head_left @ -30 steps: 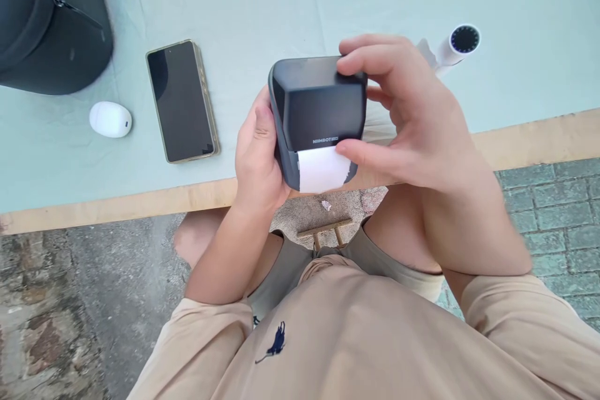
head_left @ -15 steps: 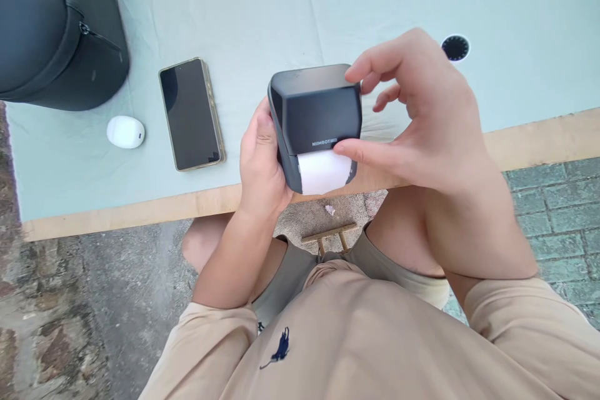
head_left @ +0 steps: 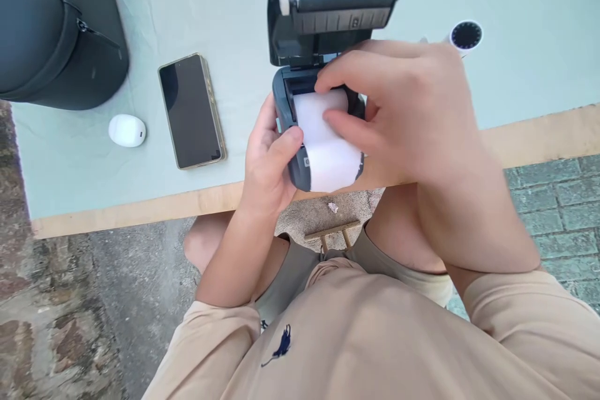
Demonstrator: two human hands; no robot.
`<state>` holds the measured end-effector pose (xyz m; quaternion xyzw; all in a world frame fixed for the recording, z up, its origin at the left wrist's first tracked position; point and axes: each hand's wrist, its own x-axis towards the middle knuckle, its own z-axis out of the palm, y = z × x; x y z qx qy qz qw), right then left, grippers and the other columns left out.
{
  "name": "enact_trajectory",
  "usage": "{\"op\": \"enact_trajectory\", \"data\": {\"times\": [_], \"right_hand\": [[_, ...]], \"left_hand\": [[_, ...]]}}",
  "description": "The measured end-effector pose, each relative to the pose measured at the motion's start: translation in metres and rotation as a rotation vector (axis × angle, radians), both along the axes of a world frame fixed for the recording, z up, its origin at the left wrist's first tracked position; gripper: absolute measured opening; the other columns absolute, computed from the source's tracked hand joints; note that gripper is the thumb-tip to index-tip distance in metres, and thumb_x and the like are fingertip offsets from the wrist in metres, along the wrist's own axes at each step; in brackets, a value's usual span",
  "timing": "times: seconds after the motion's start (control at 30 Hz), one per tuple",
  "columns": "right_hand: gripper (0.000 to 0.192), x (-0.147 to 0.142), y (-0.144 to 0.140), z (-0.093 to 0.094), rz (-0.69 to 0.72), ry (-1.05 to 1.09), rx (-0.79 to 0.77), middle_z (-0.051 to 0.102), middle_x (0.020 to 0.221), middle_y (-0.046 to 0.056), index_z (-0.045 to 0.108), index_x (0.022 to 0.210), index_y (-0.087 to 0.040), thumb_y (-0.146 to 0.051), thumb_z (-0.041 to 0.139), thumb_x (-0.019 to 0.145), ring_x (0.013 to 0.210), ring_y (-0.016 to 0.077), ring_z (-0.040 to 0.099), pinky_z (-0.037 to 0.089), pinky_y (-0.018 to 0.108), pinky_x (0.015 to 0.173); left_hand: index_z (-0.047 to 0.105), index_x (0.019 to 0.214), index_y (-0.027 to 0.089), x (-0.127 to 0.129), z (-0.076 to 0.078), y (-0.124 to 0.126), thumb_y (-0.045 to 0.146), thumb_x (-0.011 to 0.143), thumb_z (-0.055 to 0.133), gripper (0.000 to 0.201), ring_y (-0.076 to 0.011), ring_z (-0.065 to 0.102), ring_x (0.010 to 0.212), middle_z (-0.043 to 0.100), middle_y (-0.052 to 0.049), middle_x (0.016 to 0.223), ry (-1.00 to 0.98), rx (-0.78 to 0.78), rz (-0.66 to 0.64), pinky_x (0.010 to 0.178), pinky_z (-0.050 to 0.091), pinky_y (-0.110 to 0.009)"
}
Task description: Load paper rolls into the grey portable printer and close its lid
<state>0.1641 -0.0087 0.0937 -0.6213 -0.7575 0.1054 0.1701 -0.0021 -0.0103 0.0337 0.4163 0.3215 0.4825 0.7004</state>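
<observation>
My left hand (head_left: 269,162) is closed around the left side of a dark label printer (head_left: 300,169), held over the table's near edge. Its thumb presses on the casing beside the paper. The printer's lid (head_left: 337,6) stands raised, showing a black roller and a small white gear on its inner side. A white label roll (head_left: 316,114) lies in the compartment, and its strip hangs out over the printer's front. My right hand (head_left: 394,100) reaches in from the right, thumb and forefinger curled about the roll; its other fingers are mostly hidden.
Left of the printer lie a smartphone (head_left: 190,112) and a small white rounded case (head_left: 127,130). A black zippered bag (head_left: 70,31) stands at the far left. Behind my right hand is a white cylindrical thing with a dark round end (head_left: 465,35). The table's wooden edge (head_left: 140,211) runs before me.
The printer's lid has swung up and away, uncovering the label roll. My right hand has moved from the lid's right side into the compartment. The left thumb has shifted onto the casing's front.
</observation>
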Motion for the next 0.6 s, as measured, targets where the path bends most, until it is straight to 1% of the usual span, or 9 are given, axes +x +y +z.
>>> {"op": "enact_trajectory", "data": {"times": [0.1, 0.17, 0.27, 0.33, 0.4, 0.47, 0.53, 0.6], "right_hand": [[0.031, 0.002, -0.004, 0.006, -0.012, -0.125, -0.083, 0.067, 0.085, 0.001, 0.067, 0.11, -0.031, -0.035, 0.06, 0.08, 0.071, 0.0169, 0.054, 0.026, 0.03, 0.06], [0.034, 0.003, -0.005, 0.01, -0.027, -0.175, -0.134, 0.064, 0.079, 0.003, 0.067, 0.11, -0.032, -0.039, 0.062, 0.078, 0.07, 0.0185, 0.053, 0.025, 0.029, 0.06], [0.036, 0.004, -0.003, 0.012, -0.027, -0.215, -0.235, 0.065, 0.09, 0.003, 0.064, 0.114, -0.034, -0.04, 0.063, 0.078, 0.075, 0.021, 0.056, 0.035, 0.033, 0.063], [0.034, 0.004, 0.001, 0.011, -0.007, -0.191, -0.254, 0.067, 0.097, 0.002, 0.064, 0.111, -0.035, -0.037, 0.064, 0.077, 0.08, 0.0232, 0.059, 0.042, 0.038, 0.068], [0.03, 0.005, 0.002, 0.01, 0.016, -0.094, -0.221, 0.069, 0.096, 0.0, 0.063, 0.104, -0.034, -0.031, 0.065, 0.074, 0.084, 0.0238, 0.06, 0.046, 0.041, 0.071], [0.03, 0.006, 0.0, 0.01, 0.046, 0.057, -0.163, 0.071, 0.094, -0.003, 0.062, 0.099, -0.032, -0.025, 0.066, 0.07, 0.08, 0.0209, 0.06, 0.048, 0.041, 0.071], [0.027, 0.01, -0.004, 0.011, 0.07, 0.232, -0.111, 0.07, 0.093, -0.004, 0.061, 0.095, -0.029, -0.023, 0.066, 0.069, 0.075, 0.0166, 0.06, 0.048, 0.035, 0.064], [0.024, 0.015, -0.009, 0.013, 0.073, 0.432, -0.067, 0.069, 0.096, -0.003, 0.061, 0.094, -0.027, -0.024, 0.068, 0.071, 0.08, 0.015, 0.064, 0.043, 0.028, 0.052]], "left_hand": [[0.063, 0.116, 0.027, -0.001, -0.005, 0.002, 0.04, 0.083, 0.067, 0.035, -0.0334, 0.048, 0.142, 0.066, -0.005, 0.127, 0.003, 0.028, -0.022, 0.11, 0.052, -0.043], [0.064, 0.114, 0.028, -0.002, -0.007, 0.003, 0.043, 0.079, 0.07, 0.039, -0.0359, 0.045, 0.145, 0.064, -0.005, 0.132, 0.006, 0.039, -0.029, 0.11, 0.052, -0.044], [0.064, 0.115, 0.028, -0.002, -0.008, 0.003, 0.043, 0.08, 0.069, 0.039, -0.035, 0.044, 0.146, 0.063, -0.006, 0.134, 0.016, 0.045, -0.047, 0.112, 0.05, -0.045], [0.063, 0.117, 0.027, -0.001, -0.007, 0.002, 0.042, 0.084, 0.067, 0.037, -0.0335, 0.046, 0.144, 0.062, -0.006, 0.135, 0.008, 0.038, -0.044, 0.112, 0.05, -0.045], [0.059, 0.121, 0.028, 0.0, -0.005, 0.0, 0.038, 0.086, 0.066, 0.037, -0.0318, 0.046, 0.144, 0.061, -0.006, 0.137, -0.019, 0.005, -0.03, 0.112, 0.051, -0.045], [0.054, 0.126, 0.029, 0.001, -0.005, -0.001, 0.037, 0.086, 0.066, 0.042, -0.03, 0.045, 0.145, 0.062, -0.005, 0.135, -0.048, -0.033, -0.015, 0.112, 0.051, -0.045], [0.051, 0.127, 0.03, 0.001, -0.005, -0.001, 0.037, 0.084, 0.068, 0.046, -0.029, 0.045, 0.145, 0.066, -0.004, 0.126, -0.066, -0.05, -0.001, 0.113, 0.05, -0.044], [0.054, 0.123, 0.028, 0.002, -0.005, 0.0, 0.037, 0.081, 0.071, 0.046, -0.029, 0.046, 0.144, 0.07, -0.003, 0.113, -0.071, -0.039, 0.035, 0.114, 0.048, -0.042]]}}
